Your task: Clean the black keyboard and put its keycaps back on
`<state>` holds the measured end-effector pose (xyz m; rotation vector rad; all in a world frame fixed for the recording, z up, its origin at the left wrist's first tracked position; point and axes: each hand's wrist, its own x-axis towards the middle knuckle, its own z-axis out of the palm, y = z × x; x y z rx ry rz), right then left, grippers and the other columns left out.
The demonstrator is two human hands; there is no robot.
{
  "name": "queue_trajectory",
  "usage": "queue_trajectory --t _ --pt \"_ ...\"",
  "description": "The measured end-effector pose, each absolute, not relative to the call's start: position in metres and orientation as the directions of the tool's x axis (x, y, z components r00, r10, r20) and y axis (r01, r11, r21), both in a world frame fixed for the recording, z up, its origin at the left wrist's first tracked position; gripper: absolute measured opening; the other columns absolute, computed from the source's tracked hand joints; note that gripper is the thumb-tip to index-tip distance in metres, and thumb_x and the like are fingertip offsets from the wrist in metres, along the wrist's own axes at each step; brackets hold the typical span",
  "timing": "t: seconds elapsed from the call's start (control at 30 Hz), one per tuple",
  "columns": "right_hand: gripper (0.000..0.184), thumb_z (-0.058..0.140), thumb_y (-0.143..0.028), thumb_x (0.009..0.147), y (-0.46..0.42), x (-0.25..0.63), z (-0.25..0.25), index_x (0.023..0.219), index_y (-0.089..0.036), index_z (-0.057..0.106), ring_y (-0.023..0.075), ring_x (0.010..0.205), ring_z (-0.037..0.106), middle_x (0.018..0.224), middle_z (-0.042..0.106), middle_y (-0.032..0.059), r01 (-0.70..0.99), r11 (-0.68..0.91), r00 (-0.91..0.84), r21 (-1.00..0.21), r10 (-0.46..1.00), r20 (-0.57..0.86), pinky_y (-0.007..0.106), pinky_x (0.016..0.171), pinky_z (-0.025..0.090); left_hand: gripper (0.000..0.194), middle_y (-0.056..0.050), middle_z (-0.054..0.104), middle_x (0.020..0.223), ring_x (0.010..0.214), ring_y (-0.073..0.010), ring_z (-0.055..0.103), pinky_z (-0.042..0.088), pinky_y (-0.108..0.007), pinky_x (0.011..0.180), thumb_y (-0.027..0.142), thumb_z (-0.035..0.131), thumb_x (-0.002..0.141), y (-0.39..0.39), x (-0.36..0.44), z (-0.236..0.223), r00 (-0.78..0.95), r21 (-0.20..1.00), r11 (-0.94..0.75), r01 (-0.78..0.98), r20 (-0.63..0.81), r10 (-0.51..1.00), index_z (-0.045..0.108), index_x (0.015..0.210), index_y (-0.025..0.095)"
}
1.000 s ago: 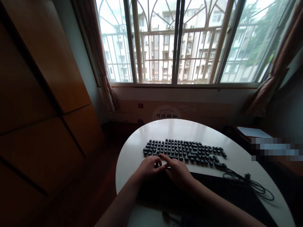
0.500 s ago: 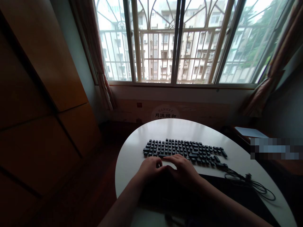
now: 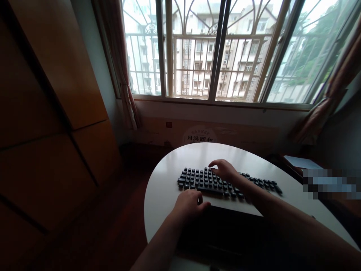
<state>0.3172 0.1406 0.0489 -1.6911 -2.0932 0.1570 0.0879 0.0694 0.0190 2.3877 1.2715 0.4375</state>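
Observation:
A keyboard with black keys (image 3: 201,181) lies on the white round table (image 3: 163,210). My left hand (image 3: 188,203) rests at its near left edge, fingers bent over the front and thumb apart, with nothing visible in it. Over the middle of the back row reaches my right hand (image 3: 224,169), its index finger stretched to the left and its thumb apart below. Whether a fingertip touches a key I cannot tell. My right forearm covers part of the keyboard's right half. A dark flat item (image 3: 225,229) lies in front of the keyboard, under my forearms.
Beyond the table is a barred window (image 3: 197,71) with curtains (image 3: 128,109) on both sides. A wooden cabinet (image 3: 56,75) stands at the left. To the right, a pale sheet (image 3: 301,162) lies on a low dark surface.
My right hand has moved forward from the keyboard's front edge to its back row, away from my left hand. My left hand stays near the front edge. The view has shifted slightly.

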Motion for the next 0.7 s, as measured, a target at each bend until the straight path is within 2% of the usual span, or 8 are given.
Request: queue_trajectory --t 0.1,0.33,0.7 --pt "0.025 0.065 -0.013 0.08 0.175 0.326 0.044 0.1 -0.02 0.08 0.0239 0.103 0.07 0.105 0.078 0.0063 0.903 0.207 -0.146 -0.376 0.972 0.184 0.033 0.096 0.049 0.033 -0.008 0.073 0.094 0.09 -0.0261 0.064 0.044 -0.034 0.075 0.051 0.06 0.088 0.067 0.088 0.021 0.539 0.477 -0.507 0.718 0.079 0.838 0.072 0.082 0.021" --pt "0.021 0.072 -0.016 0.075 0.213 0.331 0.03 0.094 -0.018 0.081 0.0212 0.088 0.074 0.095 0.08 0.0065 0.887 0.169 -0.179 -0.431 0.984 0.016 0.025 0.081 0.053 0.032 -0.007 0.073 0.094 0.092 -0.0271 0.064 0.044 -0.035 0.077 0.052 0.063 0.085 0.069 0.088 0.017 0.524 0.492 -0.485 0.723 0.068 0.849 0.071 0.08 0.022" --pt "0.024 0.073 -0.017 0.073 0.23 0.33 0.017 0.096 -0.016 0.08 0.0202 0.086 0.073 0.093 0.08 0.0065 0.889 0.149 -0.182 -0.434 0.983 -0.034 0.024 0.076 0.053 0.035 -0.008 0.073 0.093 0.09 -0.0276 0.064 0.044 -0.037 0.076 0.053 0.058 0.089 0.068 0.088 0.016 0.542 0.467 -0.509 0.723 0.074 0.837 0.07 0.081 0.021"
